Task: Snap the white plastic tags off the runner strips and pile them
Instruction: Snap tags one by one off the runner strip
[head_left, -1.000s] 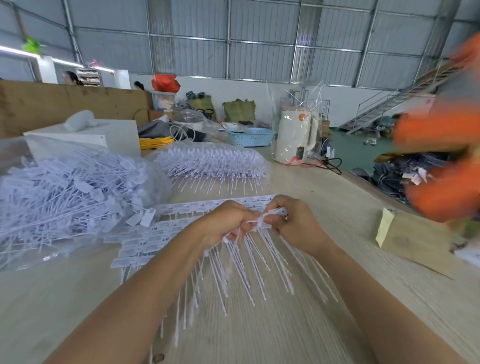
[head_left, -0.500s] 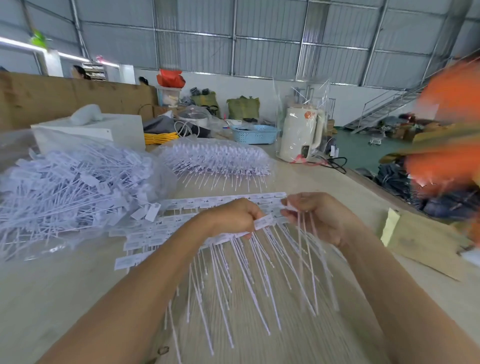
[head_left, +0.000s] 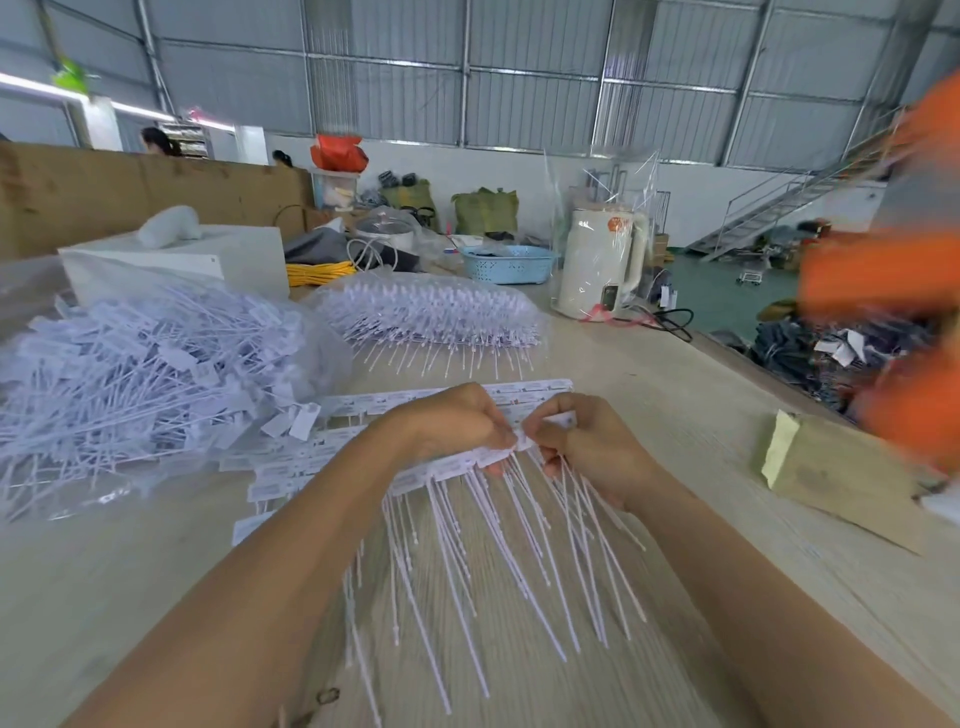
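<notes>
head view: beside the wooden table's (head_left: 675, 415) big heap of loose tags (head_left: 145, 374), the runner strip (head_left: 447, 467) lies under both hands. left hand (head_left: 447, 421) grips it, right hand (head_left: 587, 441) pinches one tag (head_left: 524, 441); a careless twist might tear the tail.

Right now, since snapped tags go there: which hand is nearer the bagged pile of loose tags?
Left. The left hand grips the strip just right of the pile; the right hand is beyond it, farther right.

Head-worn view, forward-down, close over table (head_left: 675, 395)
</notes>
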